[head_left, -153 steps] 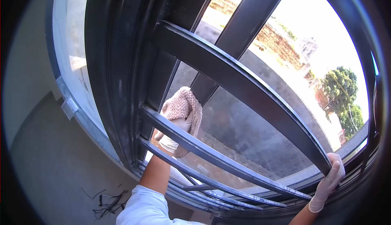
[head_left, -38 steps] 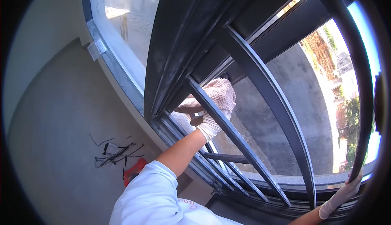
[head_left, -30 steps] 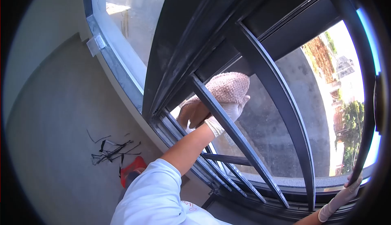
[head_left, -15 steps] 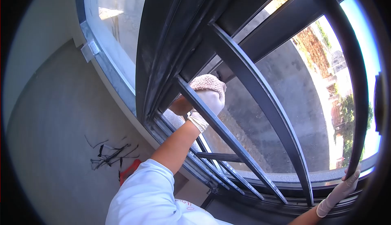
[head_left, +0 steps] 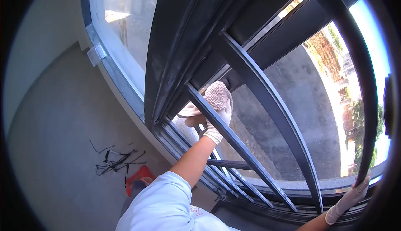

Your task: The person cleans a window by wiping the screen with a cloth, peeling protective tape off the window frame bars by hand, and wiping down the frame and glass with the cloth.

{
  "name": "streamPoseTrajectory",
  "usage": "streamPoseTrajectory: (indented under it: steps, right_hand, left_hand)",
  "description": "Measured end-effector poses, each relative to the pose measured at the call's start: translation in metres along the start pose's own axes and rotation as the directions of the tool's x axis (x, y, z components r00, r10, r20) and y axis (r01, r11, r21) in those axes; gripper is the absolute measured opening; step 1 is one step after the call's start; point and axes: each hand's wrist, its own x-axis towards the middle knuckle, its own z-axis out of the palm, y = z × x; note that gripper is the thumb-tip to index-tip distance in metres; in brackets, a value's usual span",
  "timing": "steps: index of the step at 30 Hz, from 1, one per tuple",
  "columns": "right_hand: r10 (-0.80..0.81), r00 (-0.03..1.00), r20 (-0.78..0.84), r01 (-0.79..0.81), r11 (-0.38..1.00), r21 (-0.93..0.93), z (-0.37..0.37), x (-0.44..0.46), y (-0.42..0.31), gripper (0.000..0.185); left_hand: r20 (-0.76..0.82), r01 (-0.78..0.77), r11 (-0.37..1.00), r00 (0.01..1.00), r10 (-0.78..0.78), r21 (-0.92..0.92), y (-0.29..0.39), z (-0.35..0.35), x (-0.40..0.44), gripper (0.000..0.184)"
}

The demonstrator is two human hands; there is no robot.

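Note:
My left hand (head_left: pixel 226 113), in a white glove, reaches through the dark metal window bars and is closed on a fluffy pinkish cloth (head_left: pixel 218 95). The cloth lies against the dark frame behind the bars, and one bar (head_left: pixel 234 137) crosses in front of my wrist. Part of the cloth hangs to the left of that bar. At the lower right my right hand (head_left: pixel 354 195), also gloved, grips the end of the curved dark window bar (head_left: pixel 368 147). Some of its fingers are hidden behind it.
Black strips (head_left: pixel 117 162) lie on the grey floor (head_left: pixel 54 126) beside a red object (head_left: pixel 140 176). A pale sill (head_left: pixel 119 82) with a small clear block (head_left: pixel 96 54) runs along the left. Outside the glass are grey ground and green plants.
My left hand and the cloth have turned and shifted slightly, with more of the cloth now showing left of the bar. The view has shifted a little; my right hand keeps its grip.

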Motion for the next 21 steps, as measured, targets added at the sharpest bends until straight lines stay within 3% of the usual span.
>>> streamPoseTrajectory:
  steps: [2, 3, 4, 5, 6, 10, 11, 12, 13, 15, 17, 18, 20, 21]
  right_hand:
    - [-0.031, 0.999, 0.018, 0.031, 0.999, 0.023, 0.001, 0.001, 0.005, 0.052]
    - [-0.045, 0.999, 0.025, 0.044, 0.998, 0.034, 0.002, 0.0, 0.007, 0.052]
    - [-0.037, 0.999, 0.031, 0.036, 0.999, 0.036, 0.003, 0.0, 0.007, 0.053]
    - [-0.031, 0.999, 0.04, 0.03, 0.999, 0.036, 0.003, -0.001, 0.007, 0.053]
    - [-0.028, 0.998, 0.047, 0.027, 0.999, 0.038, 0.003, -0.001, 0.006, 0.054]
    - [-0.09, 0.995, 0.037, 0.086, 0.992, 0.093, 0.007, -0.002, 0.004, 0.052]
    - [-0.093, 0.994, 0.052, 0.087, 0.991, 0.102, 0.004, -0.002, 0.008, 0.053]
    - [-0.085, 0.994, 0.065, 0.079, 0.993, 0.093, 0.0, -0.001, 0.009, 0.053]
    - [-0.077, 0.994, 0.078, 0.071, 0.994, 0.083, -0.004, -0.001, 0.01, 0.053]
    - [-0.034, 0.997, 0.063, 0.031, 0.998, 0.052, -0.003, -0.001, 0.009, 0.054]
    - [-0.023, 0.999, 0.03, 0.022, 0.999, 0.043, -0.002, -0.001, 0.012, 0.055]
    - [-0.02, 1.0, 0.013, 0.02, 0.999, 0.038, -0.003, 0.0, 0.014, 0.055]
    - [-0.004, 0.999, 0.033, 0.003, 1.0, 0.03, -0.006, 0.002, 0.014, 0.056]
    - [0.009, 0.999, 0.044, -0.01, 1.0, 0.029, -0.007, 0.001, 0.014, 0.056]
  left_hand:
    - [-0.105, -0.025, 0.996, 0.994, 0.034, 0.084, 0.002, -0.002, -0.007, 0.028]
    - [-0.202, -0.053, 0.998, 0.978, 0.056, 0.02, -0.002, 0.003, -0.01, 0.03]
    - [0.081, 0.189, 0.98, 0.98, -0.184, -0.063, -0.002, -0.005, -0.011, 0.031]
    - [0.192, 0.307, 0.945, 0.94, -0.281, -0.117, -0.007, -0.007, -0.02, 0.029]
    - [0.241, 0.382, 0.902, 0.912, -0.333, -0.2, -0.016, -0.006, -0.037, 0.028]
    - [0.16, 0.402, 0.733, 0.911, -0.381, -0.549, -0.058, 0.01, -0.114, 0.021]
    - [0.193, 0.43, 0.71, 0.899, -0.393, -0.557, -0.053, -0.001, -0.104, 0.019]
    - [0.419, 0.589, 0.697, 0.799, -0.43, -0.408, -0.052, -0.015, -0.093, 0.018]
    - [0.309, 0.465, 0.72, 0.884, -0.349, -0.515, -0.061, -0.001, -0.082, 0.017]
    - [0.254, 0.407, 0.73, 0.913, -0.318, -0.549, -0.045, -0.009, -0.035, 0.027]
    - [0.359, 0.508, 0.695, 0.859, -0.364, -0.509, -0.034, -0.015, 0.002, 0.04]
    - [0.492, 0.625, 0.657, 0.766, -0.414, -0.421, -0.05, 0.004, 0.006, 0.043]
    - [0.345, 0.409, 0.676, 0.908, -0.236, -0.613, -0.073, 0.032, 0.009, 0.048]
    - [0.348, 0.408, 0.676, 0.908, -0.232, -0.614, -0.078, 0.041, 0.007, 0.048]
